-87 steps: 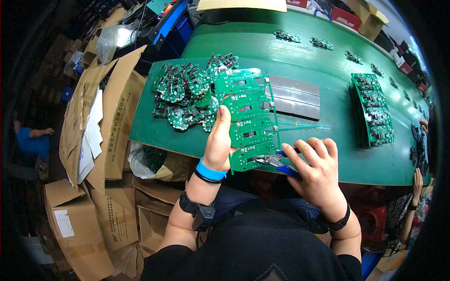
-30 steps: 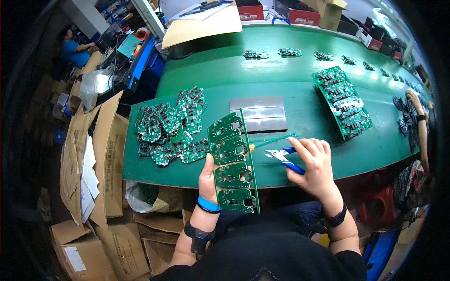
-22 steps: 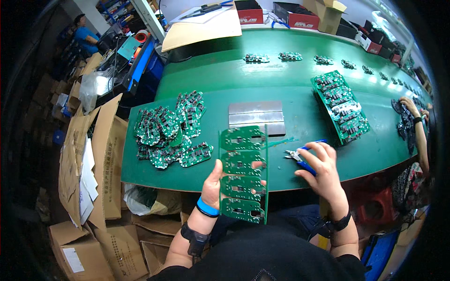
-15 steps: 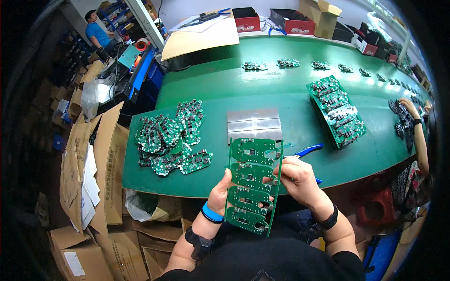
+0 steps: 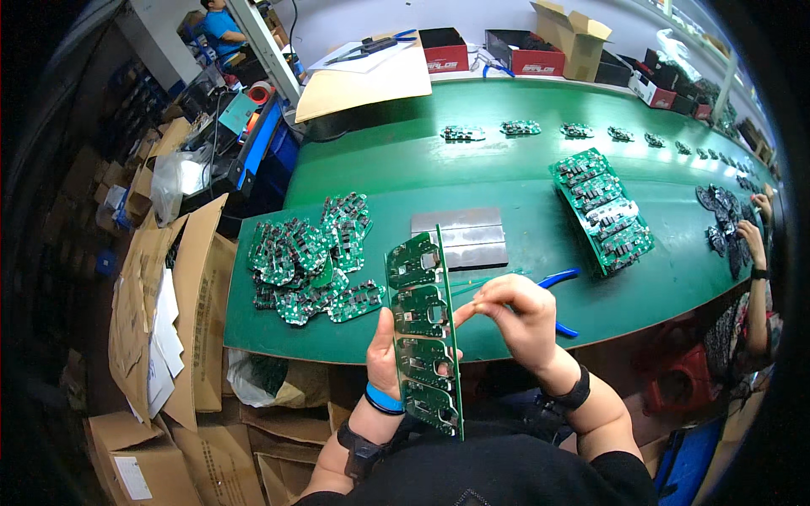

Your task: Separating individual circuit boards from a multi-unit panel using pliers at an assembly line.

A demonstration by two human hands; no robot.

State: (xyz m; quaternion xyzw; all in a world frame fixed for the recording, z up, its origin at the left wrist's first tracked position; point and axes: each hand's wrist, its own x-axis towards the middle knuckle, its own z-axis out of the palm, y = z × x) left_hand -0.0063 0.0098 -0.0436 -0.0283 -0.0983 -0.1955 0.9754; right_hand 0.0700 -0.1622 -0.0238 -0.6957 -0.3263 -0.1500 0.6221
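Note:
My left hand (image 5: 382, 363) grips a green circuit board panel (image 5: 422, 325) made of several joined boards. The panel stands tilted, its right rail edge turned towards my right hand (image 5: 525, 319). The fingertips of that hand are pinched together close beside this edge; what they hold, if anything, I cannot make out. Blue-handled pliers (image 5: 557, 277) lie on the table, partly hidden behind my right hand. Thin green strips (image 5: 483, 283) lie just beyond the fingers. Behind the panel sits a grey metal plate (image 5: 472, 234).
Loose circuit boards are heaped (image 5: 295, 253) at left, and a stack of board panels (image 5: 603, 207) stands at right. A row of boards (image 5: 521, 127) runs along the far green table (image 5: 380, 160). Another person's hands (image 5: 749, 236) work at far right. Cardboard boxes (image 5: 198, 312) flank the table's left edge.
The panel has turned more edge-on and shifted slightly left. My right hand has moved a little left and down, and its pinched fingers now sit lower along the panel's edge.

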